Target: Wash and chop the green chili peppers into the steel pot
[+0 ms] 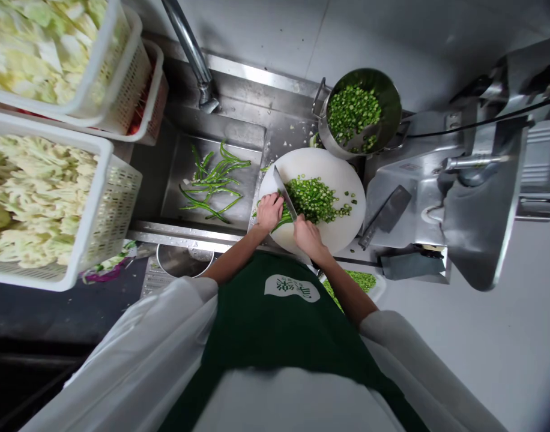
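Observation:
A round white cutting board bears a heap of chopped green chili peppers. My right hand is closed round the handle of a kitchen knife, whose blade slants up and left over the board. Beside the blade, at the board's left edge, my left hand presses its bent fingers on a bunch of long green chili peppers, partly hidden beneath it. More whole peppers lie loose in the steel sink to the left.
A steel pot of chopped peppers stands behind the board. A cleaver and a metal slicing machine are on the right. Left are baskets of cauliflower and cabbage. A faucet overhangs the sink; a tray sits below the board.

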